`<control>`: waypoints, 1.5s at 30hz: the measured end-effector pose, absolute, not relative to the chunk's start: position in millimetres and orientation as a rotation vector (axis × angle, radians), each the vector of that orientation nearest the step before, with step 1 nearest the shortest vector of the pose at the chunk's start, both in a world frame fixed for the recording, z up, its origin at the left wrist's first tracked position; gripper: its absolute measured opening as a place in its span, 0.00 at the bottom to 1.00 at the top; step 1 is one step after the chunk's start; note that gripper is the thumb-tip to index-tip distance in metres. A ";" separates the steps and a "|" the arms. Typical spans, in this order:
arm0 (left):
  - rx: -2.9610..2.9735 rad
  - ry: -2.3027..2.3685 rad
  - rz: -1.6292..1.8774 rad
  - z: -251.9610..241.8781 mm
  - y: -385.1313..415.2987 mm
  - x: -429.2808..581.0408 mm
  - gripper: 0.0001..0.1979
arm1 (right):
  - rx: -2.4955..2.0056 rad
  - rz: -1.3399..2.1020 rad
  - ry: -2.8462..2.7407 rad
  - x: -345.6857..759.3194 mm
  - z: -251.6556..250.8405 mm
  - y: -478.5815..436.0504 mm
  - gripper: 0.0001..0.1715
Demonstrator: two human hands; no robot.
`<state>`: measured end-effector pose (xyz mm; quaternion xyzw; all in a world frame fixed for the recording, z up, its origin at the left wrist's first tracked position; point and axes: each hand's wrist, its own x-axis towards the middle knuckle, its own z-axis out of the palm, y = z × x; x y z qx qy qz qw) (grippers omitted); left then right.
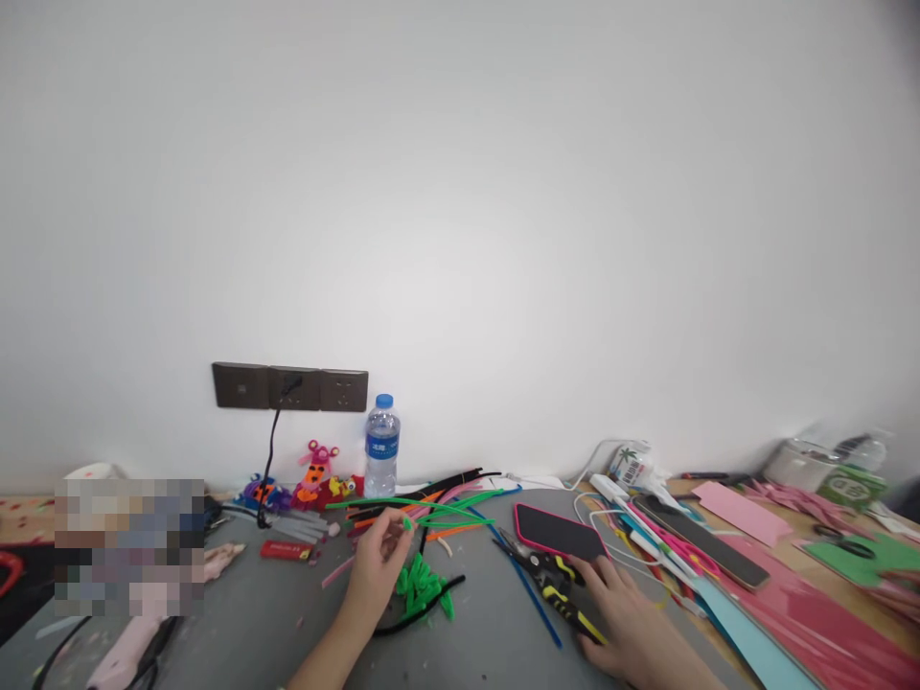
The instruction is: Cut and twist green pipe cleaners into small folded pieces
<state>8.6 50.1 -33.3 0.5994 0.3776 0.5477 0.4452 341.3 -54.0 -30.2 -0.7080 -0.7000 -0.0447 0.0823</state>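
My left hand (380, 556) is closed in a pinch on a small green piece of pipe cleaner (408, 524). Just below it lies a pile of folded green pipe cleaner pieces (424, 583), with a black pipe cleaner (451, 586) curved around its near side. My right hand (614, 613) has its thumb and fingers around the handles of black-and-yellow pliers (550, 583). Their jaws point up and left over the grey mat (495, 628). Long green pipe cleaners (452, 513) lie beyond my left hand, among orange, pink and black ones.
A phone (561, 532) lies above the pliers, beside a blue pipe cleaner (536, 599). A water bottle (382, 448) stands by the wall. Left are a red box (285, 550), glue sticks (298, 525) and a pink glue gun (133, 637). Coloured sheets (826, 604) cover the right side.
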 end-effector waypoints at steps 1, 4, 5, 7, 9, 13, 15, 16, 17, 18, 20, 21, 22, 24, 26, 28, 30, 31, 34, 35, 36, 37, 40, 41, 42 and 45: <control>1.486 0.930 1.355 -32.8 49.5 8.9 0.11 | -2.097 -0.231 -2.119 343.5 -29.6 -51.0 0.38; 1.479 0.919 1.345 -33.4 48.9 9.8 0.11 | -2.026 -0.453 -2.127 348.2 -27.8 -46.5 0.38; 1.472 0.919 1.341 -34.2 49.3 10.0 0.11 | -2.002 -0.464 -2.104 347.5 -26.2 -46.5 0.37; 1.451 0.920 1.336 -36.6 50.7 10.1 0.13 | -1.976 -0.374 -2.022 340.8 -20.2 -48.0 0.33; 1.427 0.922 1.330 -39.6 53.0 9.8 0.15 | -1.973 -0.126 -1.896 328.0 -10.0 -50.8 0.29; 1.402 0.922 1.328 -44.1 56.6 9.3 0.18 | -1.780 0.655 -1.710 298.2 21.6 -56.2 0.27; 1.390 0.903 1.331 -44.4 56.6 9.7 0.17 | -1.589 1.071 -1.670 285.5 39.1 -55.7 0.29; 1.378 0.888 1.332 -44.1 56.1 10.1 0.17 | -1.496 1.280 -1.655 279.6 46.6 -53.7 0.29; 1.364 0.869 1.331 -43.8 55.4 10.6 0.16 | -1.414 1.462 -1.679 274.0 52.5 -50.2 0.28; 1.346 0.851 1.330 -43.5 54.6 11.2 0.16 | -1.347 1.602 -1.679 268.7 56.3 -44.9 0.25; 1.304 0.816 1.322 -43.5 53.1 12.5 0.16 | -1.200 1.855 -1.614 259.4 56.1 -28.8 0.24; 1.282 0.801 1.313 -43.9 52.7 13.1 0.17 | -1.121 1.958 -1.563 255.8 51.9 -18.2 0.24; 1.261 0.792 1.304 -44.7 52.4 13.7 0.18 | -1.068 2.036 -1.525 253.2 45.3 -6.4 0.23; 1.229 0.786 1.290 -47.0 52.6 14.8 0.20 | -0.980 2.200 -1.489 251.2 26.7 18.6 0.19; 1.202 0.795 1.299 -49.4 53.1 16.1 0.21 | -0.871 2.446 -1.457 252.9 5.5 41.0 0.20; 1.177 0.809 1.334 -51.2 53.1 17.5 0.22 | -0.810 2.524 -1.368 256.7 -12.6 56.5 0.23; 1.158 0.832 1.358 -52.2 52.5 18.7 0.23 | -0.758 2.559 -1.324 261.0 -24.4 63.6 0.25; 1.151 0.846 1.348 -52.5 51.9 19.2 0.23 | -0.748 2.571 -1.311 263.0 -27.8 64.5 0.25; 1.129 0.880 1.303 -54.1 50.7 20.3 0.24 | -0.756 2.593 -1.284 267.6 -33.1 62.4 0.25; 1.117 0.876 1.292 -55.2 50.7 20.6 0.24 | -0.773 2.588 -1.268 268.8 -35.3 61.6 0.26; 1.101 0.875 1.282 -56.5 50.9 20.6 0.25 | -0.804 2.569 -1.246 270.1 -38.5 61.1 0.26; 1.088 0.876 1.272 -58.1 51.3 20.5 0.26 | -0.848 2.542 -1.218 271.5 -43.1 61.1 0.25; 1.073 0.901 1.254 -62.8 52.6 18.8 0.28 | -1.018 2.428 -1.125 276.8 -64.0 62.8 0.22; 1.077 0.910 1.248 -63.7 52.8 17.9 0.28 | -1.057 2.387 -1.108 278.5 -71.6 63.5 0.20; 1.083 0.920 1.240 -64.2 52.9 16.9 0.28 | -1.091 2.358 -1.114 280.0 -78.3 64.1 0.19; 1.099 0.942 1.208 -62.7 52.5 15.0 0.28 | -1.099 2.372 -1.119 280.7 -86.8 63.9 0.15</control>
